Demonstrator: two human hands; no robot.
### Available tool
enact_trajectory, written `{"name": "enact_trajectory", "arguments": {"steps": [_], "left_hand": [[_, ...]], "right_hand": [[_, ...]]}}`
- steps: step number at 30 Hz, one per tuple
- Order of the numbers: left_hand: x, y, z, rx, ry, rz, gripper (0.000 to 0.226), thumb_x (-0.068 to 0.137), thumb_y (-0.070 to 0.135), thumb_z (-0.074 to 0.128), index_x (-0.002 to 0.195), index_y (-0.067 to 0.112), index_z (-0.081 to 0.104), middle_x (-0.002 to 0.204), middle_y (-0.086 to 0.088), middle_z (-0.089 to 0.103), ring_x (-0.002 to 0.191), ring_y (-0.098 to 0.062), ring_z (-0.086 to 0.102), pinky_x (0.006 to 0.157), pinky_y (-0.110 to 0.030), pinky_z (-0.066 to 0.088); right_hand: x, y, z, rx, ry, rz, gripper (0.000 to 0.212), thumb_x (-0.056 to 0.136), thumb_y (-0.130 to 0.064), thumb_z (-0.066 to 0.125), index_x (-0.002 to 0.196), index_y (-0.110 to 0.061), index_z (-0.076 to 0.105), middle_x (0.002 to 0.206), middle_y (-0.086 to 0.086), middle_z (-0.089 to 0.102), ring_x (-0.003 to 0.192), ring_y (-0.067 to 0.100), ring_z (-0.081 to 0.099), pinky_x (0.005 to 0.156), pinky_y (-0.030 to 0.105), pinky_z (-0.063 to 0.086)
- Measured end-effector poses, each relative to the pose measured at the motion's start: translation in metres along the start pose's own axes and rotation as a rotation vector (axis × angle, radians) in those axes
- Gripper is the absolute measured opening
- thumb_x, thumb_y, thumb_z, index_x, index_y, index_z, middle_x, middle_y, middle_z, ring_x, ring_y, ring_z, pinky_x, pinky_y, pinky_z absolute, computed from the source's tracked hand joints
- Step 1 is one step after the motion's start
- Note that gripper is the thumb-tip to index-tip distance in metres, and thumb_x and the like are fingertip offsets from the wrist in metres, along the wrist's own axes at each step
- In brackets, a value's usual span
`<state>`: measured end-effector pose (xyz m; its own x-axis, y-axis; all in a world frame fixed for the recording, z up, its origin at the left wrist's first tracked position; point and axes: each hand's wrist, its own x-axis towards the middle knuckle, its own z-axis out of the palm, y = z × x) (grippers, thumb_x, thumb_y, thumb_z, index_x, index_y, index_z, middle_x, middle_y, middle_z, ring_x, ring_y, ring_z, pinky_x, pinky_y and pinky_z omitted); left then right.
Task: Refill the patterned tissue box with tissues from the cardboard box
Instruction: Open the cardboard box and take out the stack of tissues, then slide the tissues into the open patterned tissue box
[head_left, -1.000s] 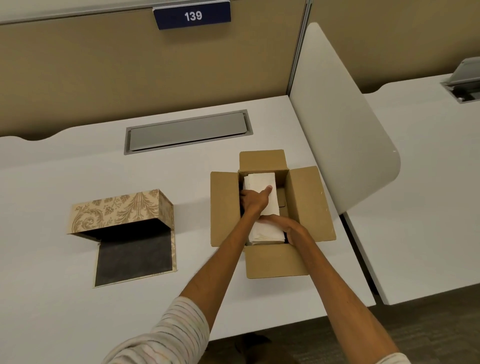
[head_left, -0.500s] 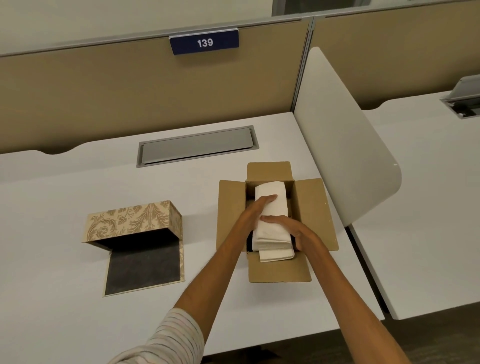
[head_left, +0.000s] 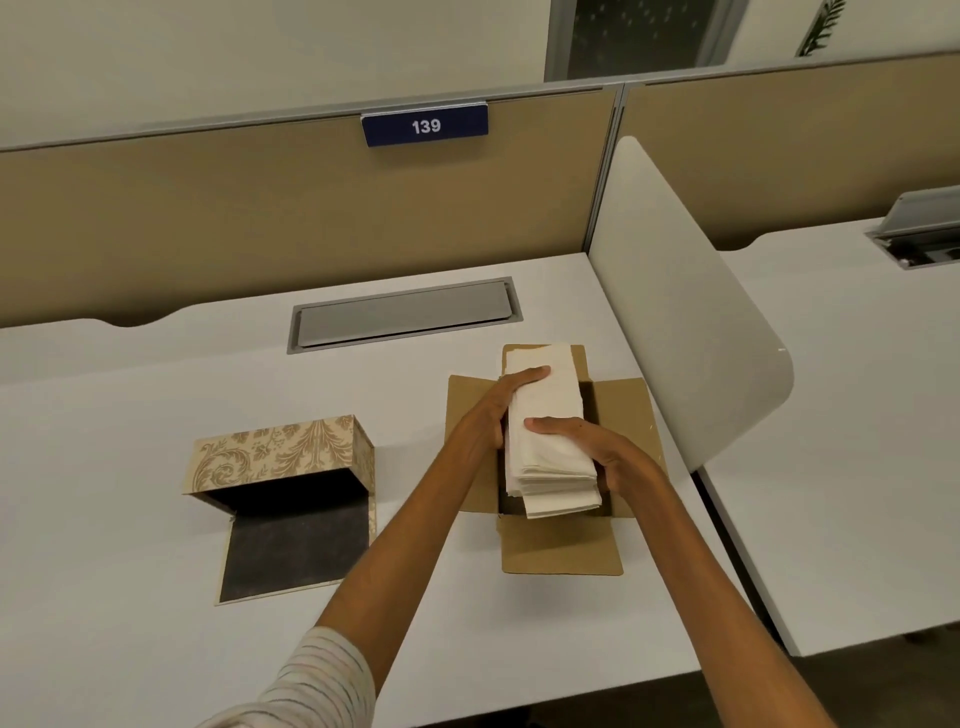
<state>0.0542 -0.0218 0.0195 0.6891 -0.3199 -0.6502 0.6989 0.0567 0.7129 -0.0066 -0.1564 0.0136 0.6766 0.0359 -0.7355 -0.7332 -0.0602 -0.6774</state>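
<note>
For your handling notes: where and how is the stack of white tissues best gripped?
Grip the tissue stack across its long sides, one hand each side, as the left hand and right hand do: it is long, narrow and loose-layered.

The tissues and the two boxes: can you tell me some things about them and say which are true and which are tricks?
1. Both hands, left hand and right hand, hold the tissue stack. True.
2. The stack is inside the patterned tissue box. False: it is over the open cardboard box.
3. The patterned box lies open. True.
4. The sign says 200. False: 139.
</note>
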Motion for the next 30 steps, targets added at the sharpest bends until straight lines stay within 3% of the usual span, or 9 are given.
{"name": "enact_trajectory", "arguments": {"steps": [4,8,12,16,19,23,27,30], "left_hand": [[-0.017,0.012,-0.026,-0.072,-0.008,0.103,0.065,0.076,0.039,0.074,0.131,0.008,0.058,0.119,-0.018,0.066,0.111,-0.034,0.062,0.108,-0.053,0.045],[-0.037,0.013,-0.065,-0.269,0.076,0.231,0.064,0.069,0.035,0.076,0.126,0.013,0.057,0.117,-0.017,0.066,0.114,-0.035,0.060,0.106,-0.057,0.045],[-0.064,0.009,-0.112,-0.475,0.149,0.346,0.037,0.073,0.031,0.073,0.107,0.020,0.062,0.101,-0.010,0.069,0.104,-0.030,0.060,0.105,-0.058,0.045],[-0.090,-0.002,-0.153,-0.640,0.269,0.429,0.049,0.074,0.027,0.073,0.120,0.015,0.062,0.116,-0.015,0.068,0.109,-0.032,0.060,0.105,-0.056,0.046],[-0.108,-0.013,-0.179,-0.747,0.434,0.426,0.058,0.073,0.029,0.077,0.127,0.015,0.062,0.122,-0.011,0.070,0.110,-0.032,0.064,0.100,-0.052,0.051],[-0.125,-0.033,-0.202,-0.864,0.545,0.456,0.068,0.071,0.032,0.080,0.133,0.013,0.056,0.126,-0.015,0.067,0.118,-0.038,0.062,0.101,-0.056,0.050],[-0.143,-0.053,-0.224,-0.997,0.604,0.507,0.057,0.077,0.030,0.077,0.130,0.024,0.054,0.115,-0.010,0.072,0.108,-0.033,0.066,0.085,-0.050,0.059],[-0.154,-0.067,-0.235,-1.002,0.595,0.510,0.048,0.082,0.033,0.072,0.127,0.027,0.056,0.111,-0.009,0.072,0.102,-0.030,0.066,0.073,-0.043,0.060]], "right_hand": [[-0.010,-0.018,0.013,-0.088,-0.044,-0.046,0.055,0.061,-0.045,0.086,0.102,-0.021,0.058,0.101,0.008,0.069,0.092,0.025,0.065,0.071,0.034,0.053],[-0.019,-0.034,0.028,-0.187,-0.092,-0.057,0.054,0.059,-0.044,0.087,0.101,-0.023,0.060,0.098,0.005,0.070,0.091,0.024,0.064,0.067,0.031,0.051],[-0.022,-0.042,0.054,-0.139,-0.151,-0.047,0.084,0.038,-0.044,0.093,0.112,-0.018,0.064,0.107,0.007,0.072,0.102,0.028,0.064,0.076,0.038,0.055],[-0.018,-0.040,0.099,0.052,-0.196,-0.060,0.078,0.042,-0.036,0.094,0.113,-0.019,0.067,0.116,0.010,0.069,0.109,0.031,0.060,0.090,0.051,0.051],[-0.015,-0.036,0.138,0.185,-0.193,-0.077,0.070,0.050,-0.039,0.091,0.114,-0.022,0.067,0.117,0.008,0.070,0.111,0.032,0.061,0.094,0.057,0.049],[-0.014,-0.026,0.192,0.223,-0.128,-0.111,0.062,0.058,-0.046,0.086,0.113,-0.024,0.066,0.119,0.007,0.068,0.112,0.029,0.060,0.093,0.048,0.051],[-0.014,-0.018,0.235,0.211,-0.126,-0.090,0.069,0.062,-0.052,0.081,0.122,-0.024,0.060,0.118,0.006,0.067,0.113,0.028,0.059,0.084,0.044,0.051],[-0.013,-0.009,0.252,0.222,-0.188,-0.050,0.064,0.063,-0.050,0.081,0.117,-0.024,0.061,0.114,0.008,0.067,0.110,0.030,0.060,0.090,0.050,0.053]]}}
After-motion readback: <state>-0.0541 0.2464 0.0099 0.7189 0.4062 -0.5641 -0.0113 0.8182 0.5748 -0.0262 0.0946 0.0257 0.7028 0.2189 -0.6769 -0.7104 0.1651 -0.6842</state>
